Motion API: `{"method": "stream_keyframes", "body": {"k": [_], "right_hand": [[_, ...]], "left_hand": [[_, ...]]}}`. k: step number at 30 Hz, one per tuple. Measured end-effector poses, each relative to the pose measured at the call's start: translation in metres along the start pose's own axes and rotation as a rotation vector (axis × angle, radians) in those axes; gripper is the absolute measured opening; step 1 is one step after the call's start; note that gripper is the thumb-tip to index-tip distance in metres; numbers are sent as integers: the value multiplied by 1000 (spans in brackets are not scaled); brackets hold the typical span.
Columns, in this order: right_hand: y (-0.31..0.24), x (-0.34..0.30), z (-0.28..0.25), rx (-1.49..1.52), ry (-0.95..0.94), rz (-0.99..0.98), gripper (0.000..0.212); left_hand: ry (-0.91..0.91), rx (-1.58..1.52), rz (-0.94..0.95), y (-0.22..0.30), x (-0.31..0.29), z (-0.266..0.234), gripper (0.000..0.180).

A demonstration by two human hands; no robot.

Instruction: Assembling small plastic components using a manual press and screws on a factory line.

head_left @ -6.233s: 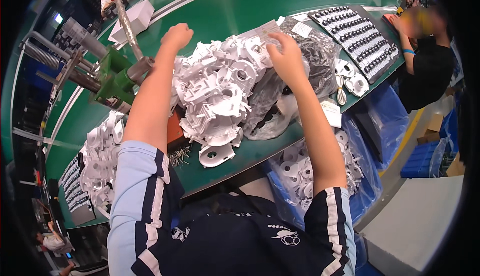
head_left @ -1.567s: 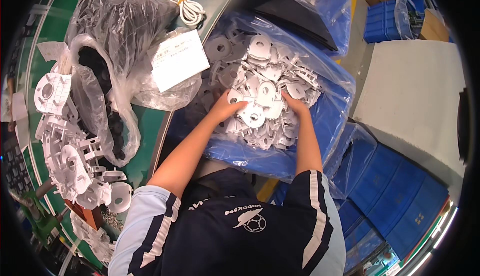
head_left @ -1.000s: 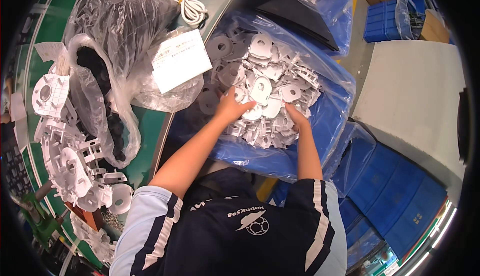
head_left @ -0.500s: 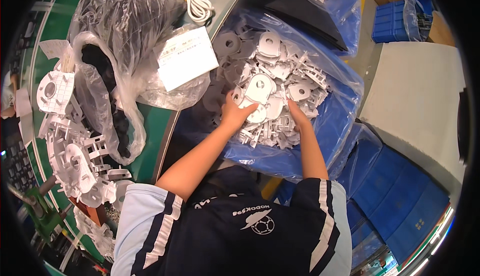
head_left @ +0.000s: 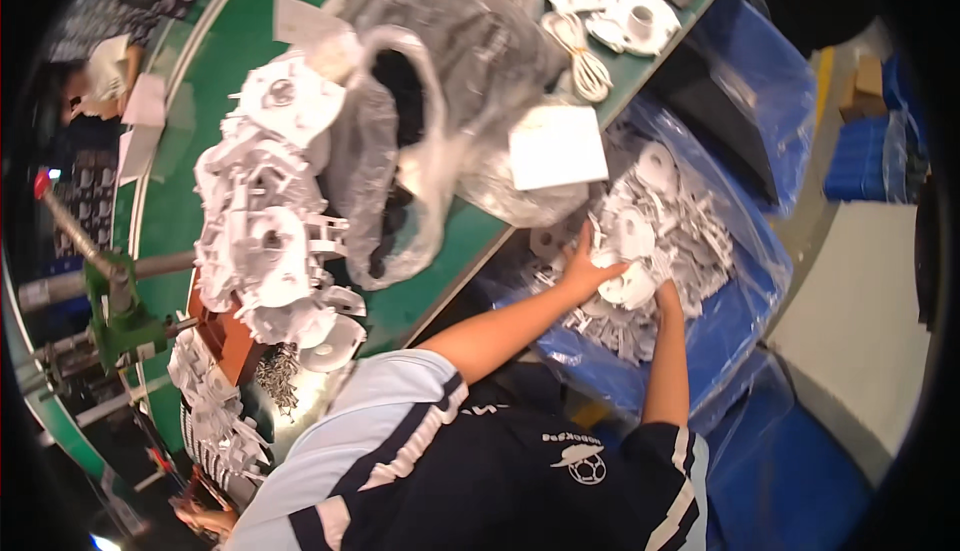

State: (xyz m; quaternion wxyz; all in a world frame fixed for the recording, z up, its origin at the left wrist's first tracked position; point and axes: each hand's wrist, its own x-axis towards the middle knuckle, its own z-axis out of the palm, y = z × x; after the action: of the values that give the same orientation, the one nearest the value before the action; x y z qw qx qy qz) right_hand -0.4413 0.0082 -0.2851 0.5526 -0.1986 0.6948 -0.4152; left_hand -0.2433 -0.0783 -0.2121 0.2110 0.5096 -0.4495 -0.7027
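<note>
Beside the green surface (head_left: 465, 259), a blue-lined bin (head_left: 728, 346) holds heaped white parts (head_left: 703, 246); several pieces (head_left: 628, 291) lie between the left hand (head_left: 581, 276), thumb over them, and the right hand (head_left: 669, 301), fingertips hidden. Either grip's closure, I cannot tell.

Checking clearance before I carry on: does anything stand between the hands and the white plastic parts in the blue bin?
Nothing visible: the left hand and right hand are both at the white plastic parts; the clear liner right of the pile lies away from both.
</note>
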Motion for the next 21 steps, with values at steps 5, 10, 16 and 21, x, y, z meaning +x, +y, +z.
{"method": "stream_keyframes", "body": {"k": [5, 10, 16, 21], "right_hand": [[-20, -28, 6, 173, 90, 8, 48], [-51, -68, 1, 310, 207, -18, 51], [-82, -99, -1, 417, 286, -203, 54], [-98, -129, -3, 413, 377, -263, 54]], "left_hand": [[-16, 15, 102, 10, -1, -3, 112], [-163, -16, 201, 53, -17, 11, 119], [-243, 10, 309, 103, -41, 19, 118], [-333, 2, 354, 115, -67, 21, 116]]}}
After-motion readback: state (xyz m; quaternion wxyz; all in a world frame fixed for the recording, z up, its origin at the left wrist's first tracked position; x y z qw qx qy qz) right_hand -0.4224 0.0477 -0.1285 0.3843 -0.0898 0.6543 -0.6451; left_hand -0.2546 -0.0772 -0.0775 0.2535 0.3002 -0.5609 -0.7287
